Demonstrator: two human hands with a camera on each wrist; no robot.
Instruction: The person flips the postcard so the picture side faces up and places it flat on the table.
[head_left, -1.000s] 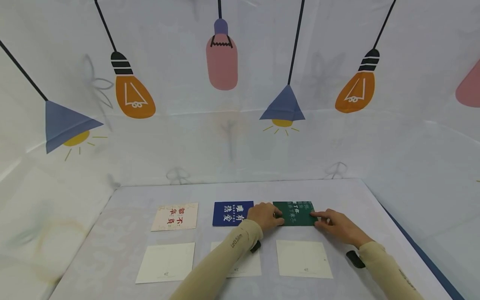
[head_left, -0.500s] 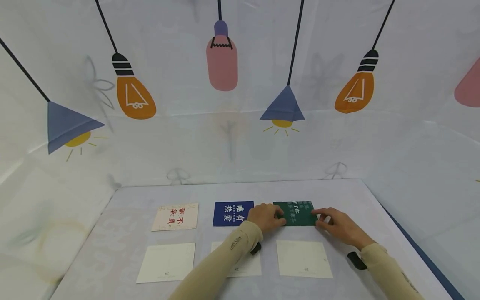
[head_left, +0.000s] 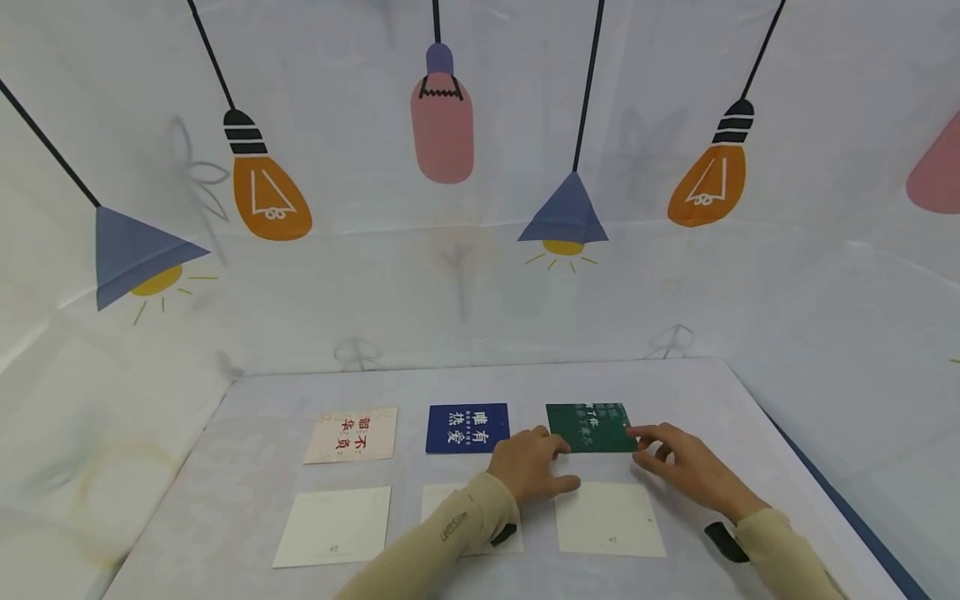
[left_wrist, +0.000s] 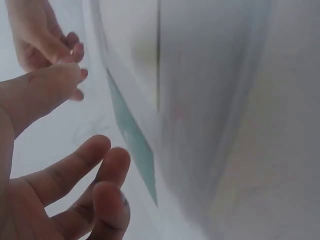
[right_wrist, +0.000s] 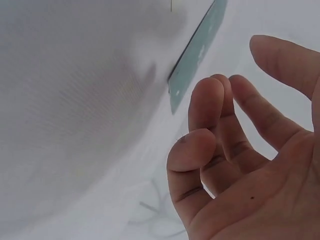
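Observation:
A green card (head_left: 589, 427) with pale lettering lies flat on the table in the head view. My left hand (head_left: 527, 465) is just off its left near corner, thumb and fingers spread apart, with the thumb over the far edge of a cream card (head_left: 609, 521). At the green card's right edge is my right hand (head_left: 692, 467), its fingers loosely bent. The right wrist view shows a gap between those fingers (right_wrist: 206, 105) and the green card (right_wrist: 192, 55). Nothing is between the left fingers (left_wrist: 112, 165) in the left wrist view.
Left of the green card lie a dark blue card (head_left: 467, 427) and a beige card (head_left: 351, 435) with red characters. Nearer me are another cream card (head_left: 333, 525) and a third cream card (head_left: 495, 537) partly under my left arm. A white lamp-printed sheet (head_left: 465, 292) stands behind the table.
My left hand has drawn back from the green card toward me and its fingers have spread. The right hand has shifted slightly right, and the green card has stayed almost in place.

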